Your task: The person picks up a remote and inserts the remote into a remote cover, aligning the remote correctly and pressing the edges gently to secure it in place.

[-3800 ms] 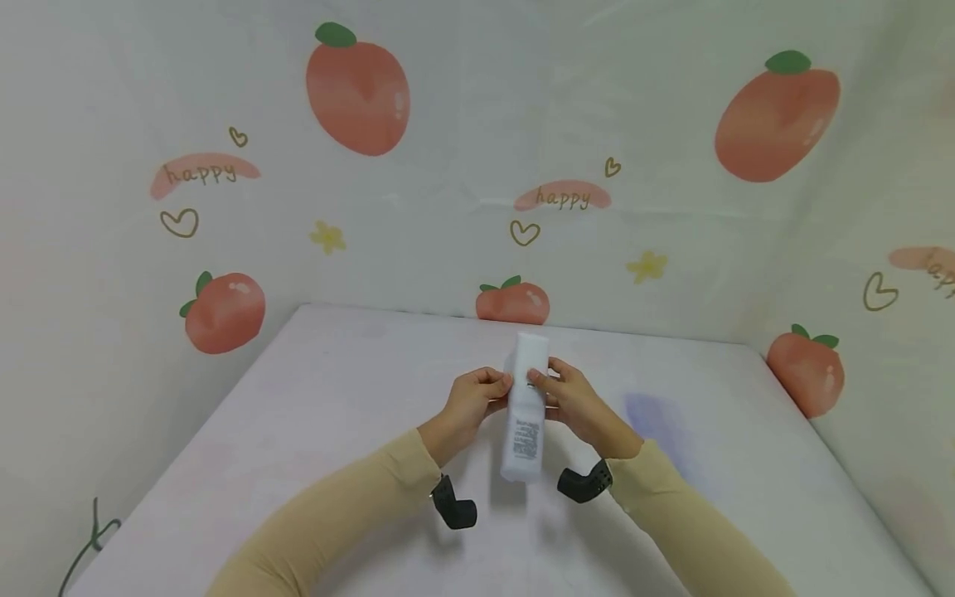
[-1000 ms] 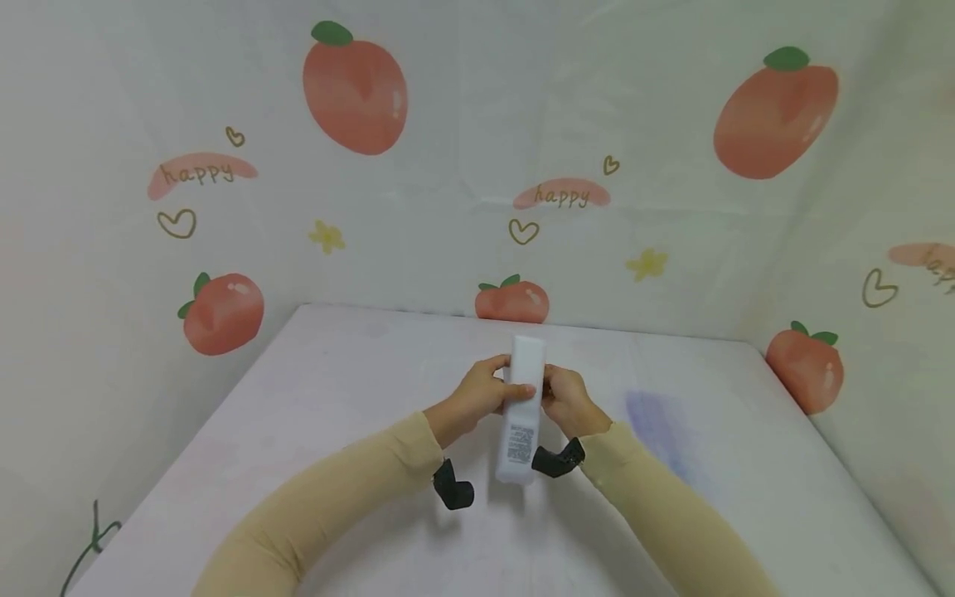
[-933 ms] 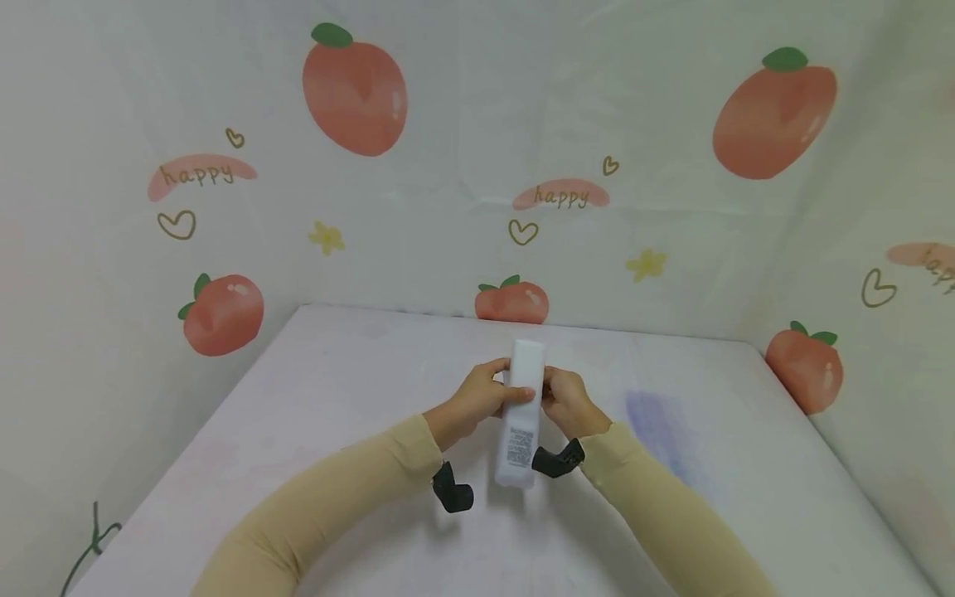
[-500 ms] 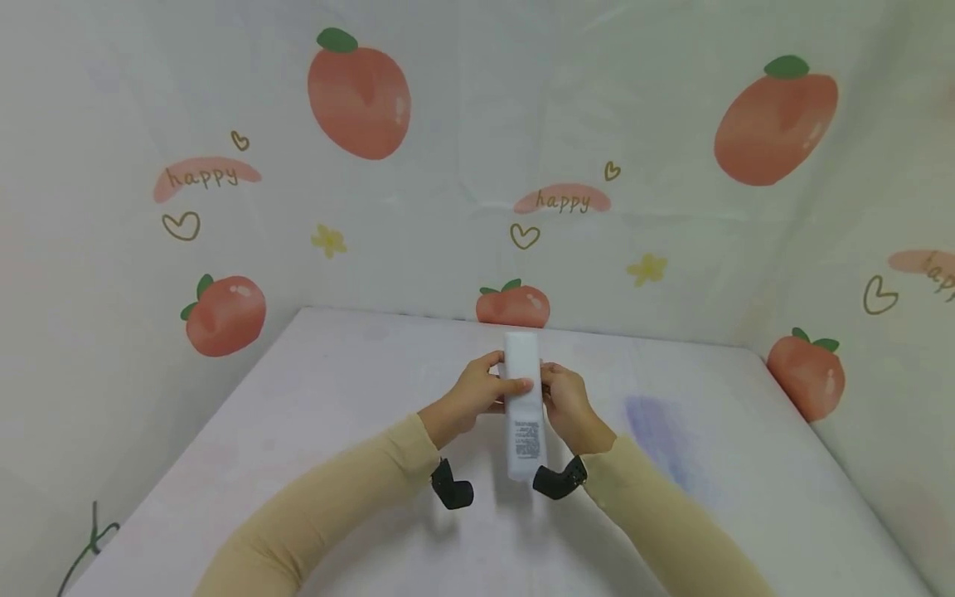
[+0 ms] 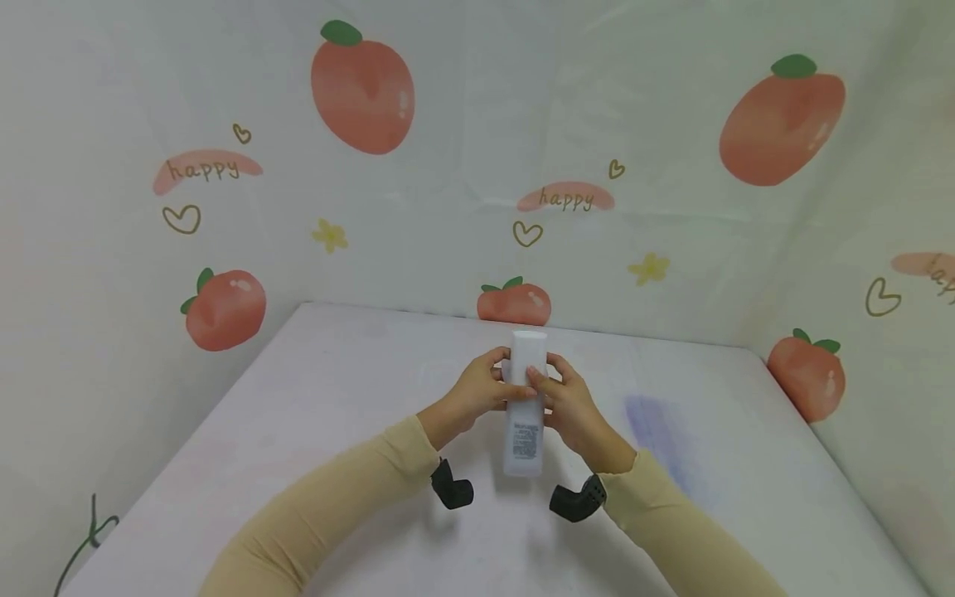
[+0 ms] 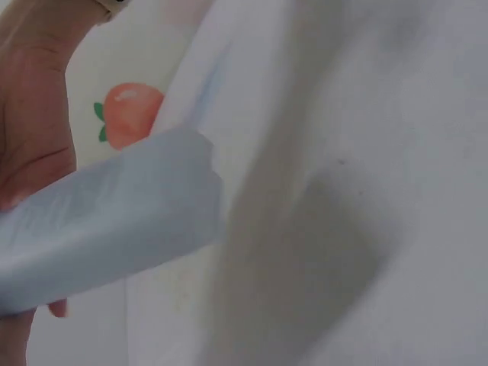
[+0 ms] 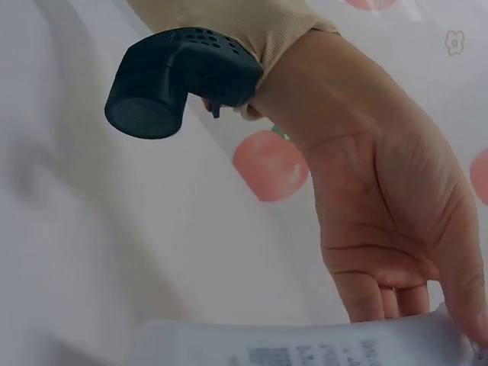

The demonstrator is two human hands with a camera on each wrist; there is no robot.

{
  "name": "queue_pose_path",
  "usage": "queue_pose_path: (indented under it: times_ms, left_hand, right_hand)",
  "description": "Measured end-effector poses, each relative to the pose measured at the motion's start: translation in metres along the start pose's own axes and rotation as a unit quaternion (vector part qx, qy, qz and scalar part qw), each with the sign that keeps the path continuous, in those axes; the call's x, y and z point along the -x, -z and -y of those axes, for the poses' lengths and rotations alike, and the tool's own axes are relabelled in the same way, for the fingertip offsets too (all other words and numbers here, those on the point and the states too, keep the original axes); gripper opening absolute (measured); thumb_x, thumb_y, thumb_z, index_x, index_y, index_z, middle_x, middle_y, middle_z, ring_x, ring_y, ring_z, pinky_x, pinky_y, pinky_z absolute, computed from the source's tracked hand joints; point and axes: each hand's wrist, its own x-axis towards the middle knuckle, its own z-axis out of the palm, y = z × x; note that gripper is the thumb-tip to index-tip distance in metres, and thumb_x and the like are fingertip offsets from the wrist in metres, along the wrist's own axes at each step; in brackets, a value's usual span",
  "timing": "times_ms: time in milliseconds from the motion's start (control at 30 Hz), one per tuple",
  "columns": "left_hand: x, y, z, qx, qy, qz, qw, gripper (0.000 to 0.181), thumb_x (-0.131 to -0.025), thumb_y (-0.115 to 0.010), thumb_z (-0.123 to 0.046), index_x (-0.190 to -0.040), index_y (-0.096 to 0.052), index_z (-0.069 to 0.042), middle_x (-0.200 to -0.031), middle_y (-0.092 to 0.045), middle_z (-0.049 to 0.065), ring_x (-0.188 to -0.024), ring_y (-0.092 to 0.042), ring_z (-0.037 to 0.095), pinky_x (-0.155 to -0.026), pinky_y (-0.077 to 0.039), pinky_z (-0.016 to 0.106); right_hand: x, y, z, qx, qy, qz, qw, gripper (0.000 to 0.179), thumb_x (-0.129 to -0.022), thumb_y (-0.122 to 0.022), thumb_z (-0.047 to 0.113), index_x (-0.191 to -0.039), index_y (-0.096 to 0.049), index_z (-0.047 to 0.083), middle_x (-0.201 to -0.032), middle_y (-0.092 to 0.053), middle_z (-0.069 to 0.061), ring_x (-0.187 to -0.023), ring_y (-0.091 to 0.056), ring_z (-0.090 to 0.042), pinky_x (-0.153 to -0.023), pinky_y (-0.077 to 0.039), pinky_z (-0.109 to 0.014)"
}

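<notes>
Upright over the table, a white rectangular bottle (image 5: 528,352) with small dark print on its lower front is held in both hands. The left hand (image 5: 472,391) grips it from the left, thumb laid across the front and fingers reaching behind. From the right, the right hand (image 5: 574,406) holds it with the thumb on the front, a little above the left thumb. The fingers behind the bottle are mostly hidden. In the left wrist view, the bottle's blunt end (image 6: 175,191) sticks out beside the right hand (image 6: 34,114). The right wrist view shows the left hand (image 7: 389,175) above the printed face.
A pale cloth-covered table (image 5: 373,365) lies below, with a faint purple patch (image 5: 660,431) on the right. Behind stands a white curtain (image 5: 462,124) printed with fruit. Black wrist cameras (image 5: 452,487) hang under both cuffs. A green string (image 5: 93,526) shows at far left.
The left thumb has moved across the bottle's front since the oldest frame. In the last half second the right hand has shifted outward, and its thumb has come onto the front.
</notes>
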Motion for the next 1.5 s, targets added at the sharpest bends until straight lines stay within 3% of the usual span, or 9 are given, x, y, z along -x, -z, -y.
queue_pose_path:
  times_ms: [133, 233, 400, 533, 667, 1000, 1267, 1400, 1500]
  left_hand:
    - [0.002, 0.0, 0.004, 0.008, -0.001, -0.042, 0.9991, 0.055, -0.087, -0.074, -0.02, -0.135, -0.047, -0.014, -0.106, -0.068, 0.017, -0.087, -0.068, 0.022, -0.078, -0.059, 0.04]
    - [0.003, 0.0, 0.008, 0.034, 0.001, -0.08, 0.9962, 0.041, -0.092, -0.068, -0.026, -0.126, -0.056, -0.005, -0.103, -0.069, 0.016, -0.081, -0.069, 0.019, -0.075, -0.059, 0.038]
    - [0.001, -0.002, 0.015, 0.099, 0.025, -0.077, 0.9918, 0.029, -0.093, -0.066, -0.02, -0.11, -0.065, 0.004, -0.096, -0.068, 0.008, -0.081, -0.065, 0.013, -0.083, -0.057, 0.039]
    - [-0.001, -0.006, 0.016, 0.157, 0.042, -0.098, 0.9819, 0.013, -0.091, -0.068, -0.016, -0.092, -0.067, -0.003, -0.085, -0.063, 0.0, -0.079, -0.06, 0.011, -0.087, -0.056, 0.034]
    - [-0.007, -0.012, 0.012, 0.209, 0.056, -0.129, 0.9677, 0.014, -0.091, -0.068, -0.015, -0.078, -0.064, -0.009, -0.081, -0.061, -0.002, -0.077, -0.058, 0.011, -0.085, -0.053, 0.028]
    - [-0.018, -0.011, 0.007, 0.213, 0.093, -0.203, 0.9512, 0.013, -0.09, -0.065, -0.006, -0.098, -0.069, 0.004, -0.077, -0.063, 0.0, -0.069, -0.058, 0.012, -0.074, -0.052, 0.025]
    - [-0.019, -0.006, 0.007, 0.155, 0.107, -0.184, 0.9646, 0.019, -0.088, -0.061, 0.001, -0.105, -0.069, 0.005, -0.077, -0.063, 0.002, -0.069, -0.06, 0.012, -0.076, -0.054, 0.028]
    - [-0.012, -0.007, 0.007, 0.169, 0.124, -0.144, 0.9671, 0.015, -0.091, -0.061, -0.005, -0.104, -0.068, 0.001, -0.083, -0.064, 0.002, -0.075, -0.06, 0.013, -0.078, -0.053, 0.027]
    - [-0.006, -0.007, 0.006, 0.185, 0.112, -0.118, 0.9692, 0.014, -0.095, -0.062, -0.013, -0.106, -0.064, -0.006, -0.087, -0.063, 0.002, -0.078, -0.06, 0.013, -0.079, -0.052, 0.026]
  right_hand:
    - [-0.002, 0.004, -0.004, -0.023, 0.0, -0.023, 0.9995, 0.05, -0.101, -0.052, 0.027, -0.143, -0.032, 0.01, -0.119, -0.055, -0.011, -0.092, -0.064, -0.019, -0.076, -0.053, -0.036]
    - [-0.003, 0.005, -0.005, -0.039, -0.001, -0.028, 0.9989, 0.051, -0.1, -0.054, 0.029, -0.142, -0.033, 0.008, -0.108, -0.058, -0.005, -0.086, -0.064, -0.016, -0.074, -0.053, -0.034]
    - [-0.005, 0.007, -0.006, -0.041, -0.003, -0.028, 0.9988, 0.05, -0.099, -0.055, 0.027, -0.141, -0.034, 0.009, -0.104, -0.058, -0.001, -0.085, -0.063, -0.014, -0.074, -0.052, -0.033]
    - [-0.004, 0.008, -0.003, -0.025, 0.007, -0.011, 0.9996, 0.052, -0.099, -0.056, 0.022, -0.143, -0.032, 0.01, -0.104, -0.059, 0.0, -0.086, -0.062, -0.014, -0.074, -0.052, -0.033]
    - [-0.006, 0.007, 0.0, -0.002, 0.023, -0.011, 0.9997, 0.054, -0.099, -0.055, 0.024, -0.146, -0.031, 0.01, -0.103, -0.06, -0.001, -0.084, -0.063, -0.013, -0.073, -0.052, -0.031]
    - [-0.002, -0.01, -0.018, 0.022, 0.004, -0.056, 0.9982, 0.054, -0.097, -0.059, 0.024, -0.146, -0.037, 0.015, -0.113, -0.058, -0.011, -0.088, -0.061, -0.017, -0.073, -0.052, -0.032]
    - [0.005, -0.015, -0.023, 0.068, 0.021, -0.064, 0.9954, 0.053, -0.096, -0.061, 0.024, -0.144, -0.042, 0.016, -0.112, -0.06, -0.014, -0.091, -0.061, -0.02, -0.074, -0.053, -0.035]
    - [0.004, -0.009, -0.017, 0.074, 0.036, -0.062, 0.9947, 0.051, -0.096, -0.061, 0.024, -0.143, -0.042, 0.015, -0.112, -0.06, -0.016, -0.09, -0.062, -0.019, -0.075, -0.054, -0.038]
    - [0.003, -0.003, -0.011, 0.038, 0.032, -0.056, 0.9972, 0.052, -0.097, -0.06, 0.025, -0.144, -0.039, 0.016, -0.116, -0.059, -0.014, -0.089, -0.063, -0.017, -0.076, -0.053, -0.036]
